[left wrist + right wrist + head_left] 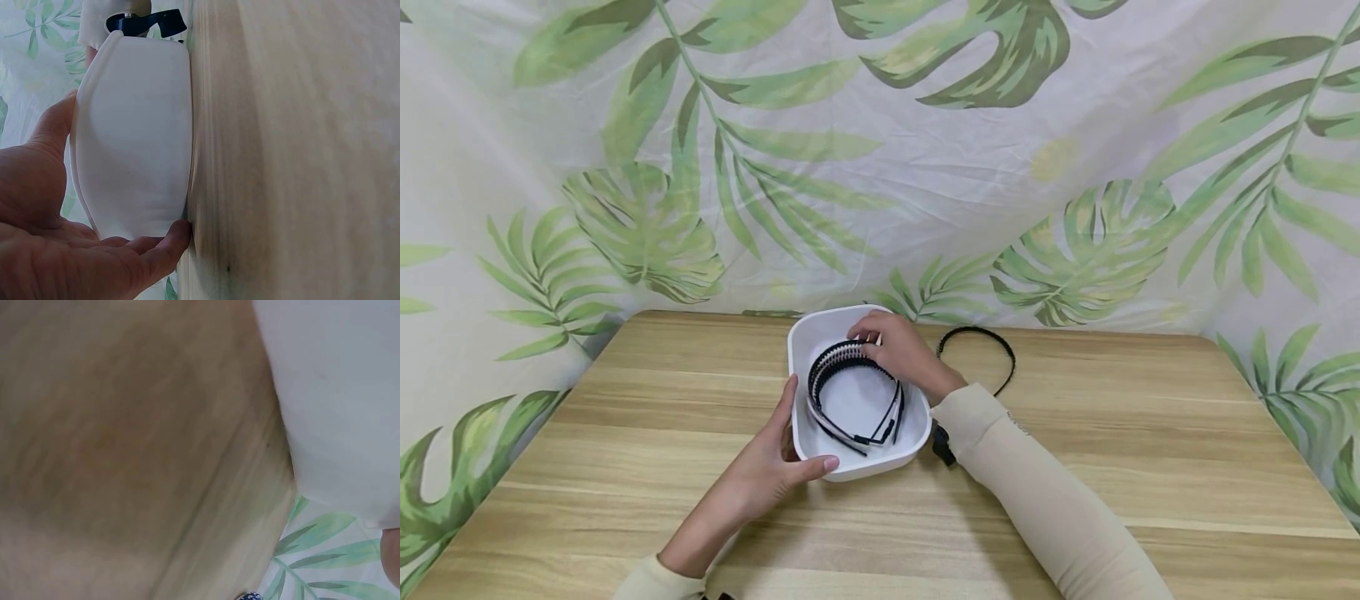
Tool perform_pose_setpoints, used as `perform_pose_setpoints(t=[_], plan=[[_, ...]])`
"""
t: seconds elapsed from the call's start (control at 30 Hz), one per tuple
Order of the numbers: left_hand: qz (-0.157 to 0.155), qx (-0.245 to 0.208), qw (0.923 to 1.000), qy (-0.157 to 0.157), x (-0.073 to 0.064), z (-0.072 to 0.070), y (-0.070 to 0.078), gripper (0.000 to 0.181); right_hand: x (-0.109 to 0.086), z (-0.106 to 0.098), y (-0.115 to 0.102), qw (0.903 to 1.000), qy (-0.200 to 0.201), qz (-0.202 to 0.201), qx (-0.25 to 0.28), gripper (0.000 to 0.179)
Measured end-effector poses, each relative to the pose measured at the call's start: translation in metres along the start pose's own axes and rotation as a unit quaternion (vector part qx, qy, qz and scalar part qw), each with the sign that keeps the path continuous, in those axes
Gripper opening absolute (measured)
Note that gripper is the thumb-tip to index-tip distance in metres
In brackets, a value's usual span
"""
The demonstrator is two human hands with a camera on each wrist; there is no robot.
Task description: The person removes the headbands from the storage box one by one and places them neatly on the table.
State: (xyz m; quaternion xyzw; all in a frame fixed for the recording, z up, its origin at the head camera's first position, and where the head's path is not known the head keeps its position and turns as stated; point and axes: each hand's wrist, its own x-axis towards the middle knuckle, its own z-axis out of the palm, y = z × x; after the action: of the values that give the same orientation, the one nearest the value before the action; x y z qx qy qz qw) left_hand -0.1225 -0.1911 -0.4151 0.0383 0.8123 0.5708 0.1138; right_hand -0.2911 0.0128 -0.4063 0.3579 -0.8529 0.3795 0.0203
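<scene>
A white rounded-square bin stands on the table, with several black and pale toothed headbands nested inside. My left hand holds the bin's near left corner, thumb over the rim. In the left wrist view, its fingers wrap under the bin's white wall close to the tabletop. Reaching over the far right rim, my right hand pinches the top arc of the headbands between thumb and fingers. Only a bit of a finger shows in the right wrist view, beside the bin's outer wall.
One loose black headband lies on the table behind my right forearm. The wood-grain table ends at a leaf-print cloth hanging behind it. A black strap piece hangs below my right wrist, beside the bin.
</scene>
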Motion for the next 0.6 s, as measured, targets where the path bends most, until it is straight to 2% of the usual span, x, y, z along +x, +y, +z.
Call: perform_pose_setpoints(t=[0.33, 0.6], plan=[[0.005, 0.013, 0.9999, 0.002, -0.0017, 0.0, 0.0007, 0.129, 0.0018, -0.0045, -0.0016, 0.998, -0.004, 0.028, 0.056, 0.024], [-0.005, 0.015, 0.9999, 0.006, -0.0019, 0.0001, 0.001, 0.129, 0.003, -0.0082, -0.003, 0.9968, -0.004, 0.046, 0.065, 0.021]])
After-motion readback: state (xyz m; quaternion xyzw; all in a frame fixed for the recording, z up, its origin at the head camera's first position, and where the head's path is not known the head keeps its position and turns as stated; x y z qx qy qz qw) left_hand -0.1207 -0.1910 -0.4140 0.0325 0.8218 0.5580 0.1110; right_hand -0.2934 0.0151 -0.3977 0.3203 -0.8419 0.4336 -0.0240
